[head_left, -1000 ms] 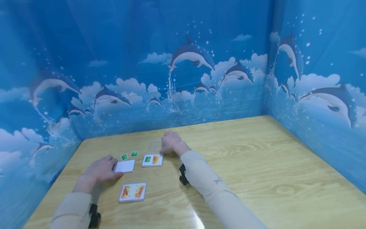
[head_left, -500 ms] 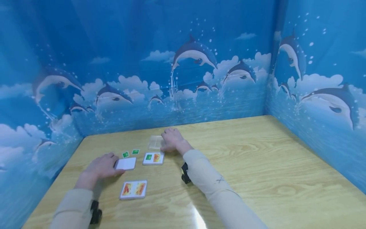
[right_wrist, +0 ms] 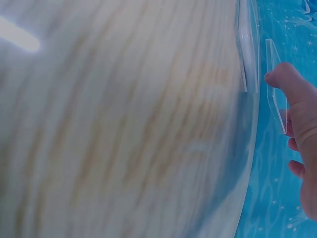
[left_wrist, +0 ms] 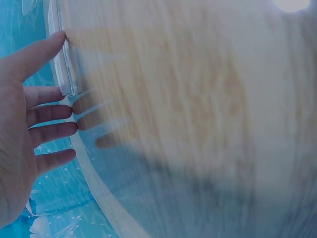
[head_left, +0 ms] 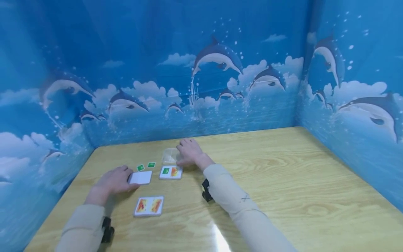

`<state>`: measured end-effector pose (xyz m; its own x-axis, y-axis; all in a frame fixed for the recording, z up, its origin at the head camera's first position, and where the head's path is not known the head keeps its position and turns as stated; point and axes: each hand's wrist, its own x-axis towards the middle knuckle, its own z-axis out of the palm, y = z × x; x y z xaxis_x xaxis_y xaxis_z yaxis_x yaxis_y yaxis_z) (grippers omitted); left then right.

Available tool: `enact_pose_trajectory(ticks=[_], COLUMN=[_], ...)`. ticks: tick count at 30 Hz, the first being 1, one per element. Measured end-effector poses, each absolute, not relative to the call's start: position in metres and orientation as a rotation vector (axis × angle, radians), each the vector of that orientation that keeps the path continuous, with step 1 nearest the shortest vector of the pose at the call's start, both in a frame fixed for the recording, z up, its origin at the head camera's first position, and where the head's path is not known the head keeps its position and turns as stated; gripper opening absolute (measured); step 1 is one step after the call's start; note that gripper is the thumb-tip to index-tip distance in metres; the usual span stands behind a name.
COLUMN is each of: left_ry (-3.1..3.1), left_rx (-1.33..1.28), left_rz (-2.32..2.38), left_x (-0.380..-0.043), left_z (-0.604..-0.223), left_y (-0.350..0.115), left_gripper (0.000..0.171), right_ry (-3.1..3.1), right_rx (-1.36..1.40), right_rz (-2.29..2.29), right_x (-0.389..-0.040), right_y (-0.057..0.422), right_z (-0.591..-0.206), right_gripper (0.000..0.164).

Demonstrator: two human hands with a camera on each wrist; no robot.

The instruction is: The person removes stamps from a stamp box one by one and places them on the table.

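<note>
My left hand [head_left: 114, 180] holds the left end of a flat case with a plain white top [head_left: 140, 177]; in the left wrist view thumb and index finger are at the edges of the clear case [left_wrist: 67, 64]. At the back, my right hand [head_left: 190, 152] pinches a clear plastic lid [head_left: 169, 156] between thumb and fingers. In the right wrist view this lid [right_wrist: 272, 87] is tilted and apart from the tabletop. Just in front of it lies a case with a green and an orange picture [head_left: 171, 172].
Two small green picture pieces [head_left: 140, 167] lie behind the white-topped case. Nearer me is another flat case with two orange-red pictures [head_left: 149, 206]. The wooden table [head_left: 283, 182] ends at a blue dolphin curtain [head_left: 157, 70] at the back and sides.
The clear lid shows more plainly and has shifted slightly left relative to the case in front of it. My left hand keeps its place on the white-topped case. The head view has shifted a little.
</note>
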<state>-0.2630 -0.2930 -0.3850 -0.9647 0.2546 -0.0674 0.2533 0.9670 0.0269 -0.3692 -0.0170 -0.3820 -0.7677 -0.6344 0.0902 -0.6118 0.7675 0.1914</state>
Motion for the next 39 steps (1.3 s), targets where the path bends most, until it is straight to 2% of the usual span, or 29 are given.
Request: enact_pose_trajectory(ticks=[12, 26, 32, 39], left_ry=[3.057, 3.177, 3.167, 3.179], left_rx=[0.41, 0.479, 0.637, 0.67], left_rz=[0.047, 0.076, -0.01, -0.034], left_x=[-0.266, -0.279, -0.284, -0.282], left_z=[-0.383, -0.373, -0.367, -0.37], left_y=[-0.291, -0.271, -0.252, -0.249], left_gripper=[0.076, 0.086, 0.079, 0.065], right_ry=[-2.732, -2.65, -2.647, -2.62], right_rx=[1.152, 1.221, 1.269, 1.313], right_rz=[-0.137, -0.289, -0.226, -0.231], right_x=[-0.359, -0.343, -0.337, -0.334], right_y=[-0.031, -0.055, -0.058, -0.061], right_z=[-0.377, -0.38, -0.378, -0.379], right_gripper=[0.068, 0.071, 0.071, 0.074])
